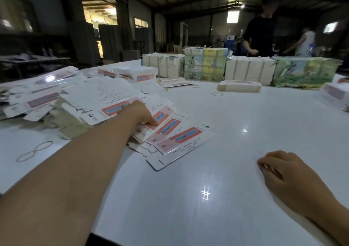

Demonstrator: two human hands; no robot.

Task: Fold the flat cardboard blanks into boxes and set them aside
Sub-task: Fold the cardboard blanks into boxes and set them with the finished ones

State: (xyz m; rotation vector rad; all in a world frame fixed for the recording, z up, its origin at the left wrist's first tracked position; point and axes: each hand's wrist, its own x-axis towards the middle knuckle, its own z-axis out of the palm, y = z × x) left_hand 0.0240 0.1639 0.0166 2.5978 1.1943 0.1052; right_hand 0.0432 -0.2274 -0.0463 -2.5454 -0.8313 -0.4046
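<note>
We see the left hand [143, 113] stretched out across the white desk [217, 217] toward its left side, its grip laid on a fan of flat cardboard blanks [170, 132]; the thumb presses down on one of the upper blanks, while the fingers are hidden behind the hand, so we cannot tell whether they curl round anything. The blanks overlap one another like spread cards, each white with a pink and blue panel, and the fan runs out from a big loose heap of blanks [66, 102] along the desk's left edge. The right hand [279, 172] rests on the desk near the right edge, well apart from the blanks, its grip loosely curled and holding nothing. A rubber band [34, 151] lies twisted by the left edge, and another band [217, 94] lies toward the far side. Along the far edge stand wrapped bundles [205, 66], with a small stack of blanks [239, 86] just in front of them. Beyond the far edge we see a person in dark clothes [262, 32].
</note>
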